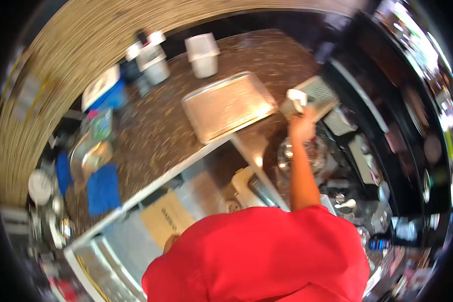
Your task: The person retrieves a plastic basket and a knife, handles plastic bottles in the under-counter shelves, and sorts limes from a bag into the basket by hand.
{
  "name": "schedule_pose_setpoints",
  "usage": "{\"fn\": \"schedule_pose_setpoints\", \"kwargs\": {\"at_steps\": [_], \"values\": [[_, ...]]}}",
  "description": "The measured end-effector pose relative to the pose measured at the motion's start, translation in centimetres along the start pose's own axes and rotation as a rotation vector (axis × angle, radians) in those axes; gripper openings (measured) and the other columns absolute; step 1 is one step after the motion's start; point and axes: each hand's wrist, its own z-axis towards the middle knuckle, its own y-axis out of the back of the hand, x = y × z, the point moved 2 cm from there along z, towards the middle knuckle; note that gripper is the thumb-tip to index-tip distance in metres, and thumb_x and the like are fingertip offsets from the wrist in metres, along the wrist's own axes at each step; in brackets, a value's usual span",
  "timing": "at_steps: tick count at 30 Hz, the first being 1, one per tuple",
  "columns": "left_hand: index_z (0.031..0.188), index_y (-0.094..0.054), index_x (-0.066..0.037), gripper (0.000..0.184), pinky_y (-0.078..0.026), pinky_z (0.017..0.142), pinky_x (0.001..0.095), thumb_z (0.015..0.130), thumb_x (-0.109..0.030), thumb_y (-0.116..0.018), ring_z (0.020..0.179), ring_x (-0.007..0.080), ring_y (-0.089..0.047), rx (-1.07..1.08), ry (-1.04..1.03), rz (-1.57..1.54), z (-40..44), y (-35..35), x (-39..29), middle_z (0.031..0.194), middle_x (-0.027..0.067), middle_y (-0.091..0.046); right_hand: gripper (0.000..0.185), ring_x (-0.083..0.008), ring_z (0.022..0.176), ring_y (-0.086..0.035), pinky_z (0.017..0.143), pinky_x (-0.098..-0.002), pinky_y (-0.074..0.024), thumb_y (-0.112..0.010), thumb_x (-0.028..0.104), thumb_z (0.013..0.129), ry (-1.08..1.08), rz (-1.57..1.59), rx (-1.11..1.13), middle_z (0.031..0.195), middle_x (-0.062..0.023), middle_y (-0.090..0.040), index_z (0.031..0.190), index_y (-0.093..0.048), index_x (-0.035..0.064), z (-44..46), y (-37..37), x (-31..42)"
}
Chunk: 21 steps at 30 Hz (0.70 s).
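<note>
Near the right hand (302,127), metal tray (229,106); white container (204,64) beyond

The right hand (302,128) holds a blurred white object (297,96) by a pale perforated tray (322,95), the forearm passing over a shiny metal bowl (285,155). On the speckled brown desk (151,133), a metal tray (229,108) lies between a white container (203,58) and the near edge

Near the right hand's fingers (305,111), to their left, a metal tray (229,108) lies on the brown counter (153,133); farther left of them stands a white container (203,58), and well apart, a flat blue cloth (103,190)
</note>
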Motion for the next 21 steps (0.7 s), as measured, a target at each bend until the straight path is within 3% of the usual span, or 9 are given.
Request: {"fn": "schedule_pose_setpoints", "kwargs": {"at_steps": [2, 5, 6, 7, 11, 14, 17, 19, 21], "values": [[0.111, -0.058, -0.001, 0.022, -0.047, 0.092, 0.0362, 0.091, -0.011, -0.057, 0.104, 0.0266, -0.06, -0.013, -0.086, -0.03, -2.1, -0.5, 1.1, 0.108, 0.0156, -0.062, 0.039, -0.0318, 0.069, -0.066, 0.061, -0.046, -0.0516, -0.062, 0.038, 0.077, 0.116, -0.09, -0.034, 0.08, -0.0142, -0.068, 0.114, -0.065, 0.0232, -2.8, 1.6, -0.1], [0.11, -0.058, -0.002, 0.022, -0.047, 0.092, 0.0359, 0.09, -0.012, -0.058, 0.104, 0.0265, -0.06, -0.086, -0.156, -0.093, -3.9, -1.3, 5.2, 0.106, 0.0156, -0.063, 0.046, -0.0302, 0.074, -0.066, 0.065, -0.0432, -0.052, -0.074, 0.028, 0.077, 0.33, 0.143, 0.088, 0.092, -0.0137, -0.069, 0.118, -0.063, 0.0087, -5.7, 2.3, -1.4], [0.108, -0.059, -0.003, 0.022, -0.048, 0.091, 0.0364, 0.089, -0.015, -0.059, 0.102, 0.0278, -0.061, -0.087, -0.2, 0.004, -3.9, -1.2, 6.8, 0.106, 0.0161, -0.063, 0.043, -0.0302, 0.069, -0.065, 0.06, -0.0443, -0.0498, -0.07, 0.033, 0.081, 0.401, 0.105, 0.016, 0.087, -0.0164, -0.068, 0.121, -0.063, 0.0162, -6.2, 1.2, -2.9], [0.106, -0.06, -0.004, 0.022, -0.048, 0.089, 0.0372, 0.089, -0.018, -0.06, 0.1, 0.0292, -0.061, -0.152, -0.222, 0.037, -4.6, -1.5, 7.8, 0.105, 0.0165, -0.063, 0.038, -0.0302, 0.072, -0.066, 0.061, -0.0436, -0.0499, -0.068, 0.028, 0.084, 0.332, -0.008, 0.12, 0.09, -0.0164, -0.069, 0.119, -0.064, 0.0161, -8.9, 5.4, 0.7], [0.104, -0.059, -0.003, 0.023, -0.049, 0.085, 0.0366, 0.089, -0.02, -0.061, 0.096, 0.0281, -0.062, -0.236, -0.177, 0.011, -9.1, -0.5, 7.9, 0.101, 0.0156, -0.064, 0.035, -0.0278, 0.076, -0.068, 0.064, -0.0384, -0.0511, -0.066, 0.029, 0.087, 0.636, 0.274, 0.145, 0.094, -0.0158, -0.07, 0.116, -0.064, 0.0094, -12.7, 5.8, 2.2], [0.111, -0.057, -0.004, 0.026, -0.049, 0.083, 0.0327, 0.093, -0.022, -0.06, 0.095, 0.0203, -0.061, -0.165, -0.211, -0.144, -11.0, -0.1, 9.9, 0.107, 0.0108, -0.063, 0.016, -0.014, 0.079, -0.062, 0.07, -0.0326, -0.0508, -0.061, 0.01, 0.091, 0.626, 0.758, 0.585, 0.088, -0.0075, -0.067, 0.103, -0.064, -0.0002, -19.6, 10.8, 6.9], [0.115, -0.055, -0.005, 0.029, -0.049, 0.084, 0.0317, 0.093, -0.023, -0.06, 0.096, 0.019, -0.06, -0.195, -0.247, -0.232, -13.2, 1.4, 9.2, 0.11, 0.0091, -0.062, 0.016, -0.0149, 0.081, -0.061, 0.073, -0.0294, -0.0502, -0.061, 0.004, 0.089, 0.751, 0.959, 0.75, 0.089, -0.0095, -0.066, 0.103, -0.063, -0.0029, -24.5, 6.9, 7.7], [0.125, -0.05, -0.006, 0.039, -0.047, 0.089, 0.0316, 0.094, -0.027, -0.06, 0.1, 0.0183, -0.058, -0.249, -0.211, -0.431, -15.7, 2.8, 9.0, 0.114, 0.0088, -0.06, 0.019, -0.0172, 0.084, -0.061, 0.077, -0.0296, -0.0497, -0.06, 0.001, 0.087, 0.959, 0.807, 0.792, 0.09, -0.0103, -0.064, 0.105, -0.062, -0.0032, -30.9, 11.5, 10.6], [0.133, -0.042, -0.005, 0.051, -0.045, 0.093, 0.0318, 0.093, -0.032, -0.06, 0.109, 0.0184, -0.055, -0.284, -0.406, -0.677, -16.2, 2.7, 10.2, 0.119, 0.0106, -0.057, 0.011, -0.0174, 0.084, -0.057, 0.082, -0.0308, -0.0456, -0.058, -0.001, 0.086, 0.94, 0.974, 1.088, 0.09, -0.0085, -0.062, 0.097, -0.061, -0.0014, -35.9, 11.3, 11.4]]}}
